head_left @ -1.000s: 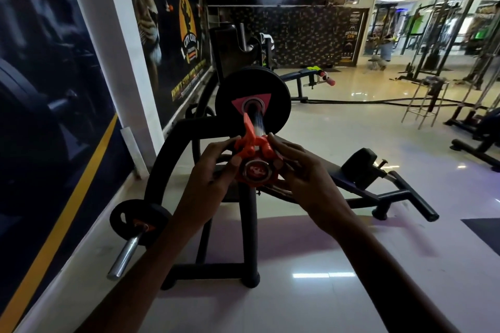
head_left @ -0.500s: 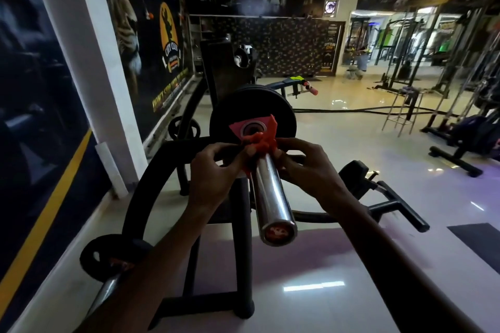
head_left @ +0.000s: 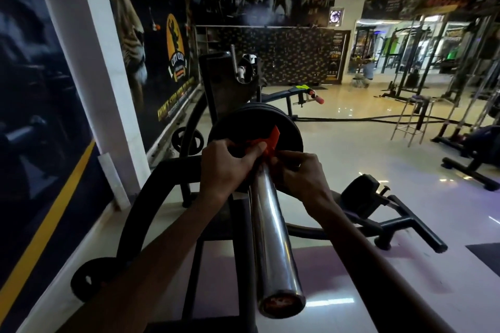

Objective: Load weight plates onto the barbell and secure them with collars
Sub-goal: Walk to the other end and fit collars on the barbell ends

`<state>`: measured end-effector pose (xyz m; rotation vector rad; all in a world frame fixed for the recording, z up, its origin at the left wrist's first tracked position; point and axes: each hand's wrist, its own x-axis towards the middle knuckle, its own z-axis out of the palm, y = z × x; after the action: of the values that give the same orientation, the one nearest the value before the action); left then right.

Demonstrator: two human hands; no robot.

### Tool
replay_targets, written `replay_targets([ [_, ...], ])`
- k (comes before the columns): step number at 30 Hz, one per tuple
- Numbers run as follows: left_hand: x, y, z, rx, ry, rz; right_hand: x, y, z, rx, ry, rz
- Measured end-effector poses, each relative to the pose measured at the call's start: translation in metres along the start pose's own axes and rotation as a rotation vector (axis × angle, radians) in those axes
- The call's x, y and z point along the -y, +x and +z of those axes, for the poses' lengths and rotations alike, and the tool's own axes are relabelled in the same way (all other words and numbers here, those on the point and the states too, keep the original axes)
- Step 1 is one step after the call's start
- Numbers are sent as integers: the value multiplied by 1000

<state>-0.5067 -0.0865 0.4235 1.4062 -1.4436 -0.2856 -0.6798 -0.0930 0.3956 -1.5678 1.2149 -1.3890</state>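
**Seating the collar against the plates**

Running from the camera straight away toward the far wall, the barbell sleeve [head_left: 273,240] sets the axis for everything here: its capped end sits nearest, low in the view, and its chrome length points up and away into the stack of weight plates [head_left: 254,130]. The bare stretch of sleeve between the cap and the hands is free of anything.

Both hands meet at the far end of that stretch. The left hand [head_left: 224,167] grips the red collar [head_left: 266,143] from the left side of the sleeve, fingers curled over it; the right hand [head_left: 303,176] pinches it from the right, thumb and fingers closed on the red plastic. Neither is clearly nearer; they flank the bar about evenly. The collar sits around the sleeve, just at the face of the outer plate; whether it touches the plate I cannot tell, as the fingers hide the seam.

The remaining move likely runs along the sleeve's axis, away from the camera, then closing the clamp. The black rack frame [head_left: 162,184] curves below and left, near the left wrist. Beyond the plates, open floor lies to the right.
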Motion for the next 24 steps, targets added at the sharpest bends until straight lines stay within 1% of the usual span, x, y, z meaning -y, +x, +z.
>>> replay_targets([
  [4,-18,7,10,-29,114,-49,-1,3,-7,39,49,-17],
  [7,-34,10,13,20,207,-110,0,3,-8,51,26,-61],
  [9,-42,10,14,23,242,-119,2,3,-8,51,8,-79],
  [12,-49,7,16,-22,264,-109,2,4,-9,54,-11,-86],
  [14,-49,6,14,-58,204,-117,4,6,-10,64,-33,-96],
  [16,-43,7,10,-67,99,-171,7,7,-10,76,-63,-107],
  [19,-35,7,4,-51,-69,-263,13,6,-11,105,-40,-87],
  [24,-29,6,-3,-11,-259,-442,17,8,-12,144,-26,-59],
])
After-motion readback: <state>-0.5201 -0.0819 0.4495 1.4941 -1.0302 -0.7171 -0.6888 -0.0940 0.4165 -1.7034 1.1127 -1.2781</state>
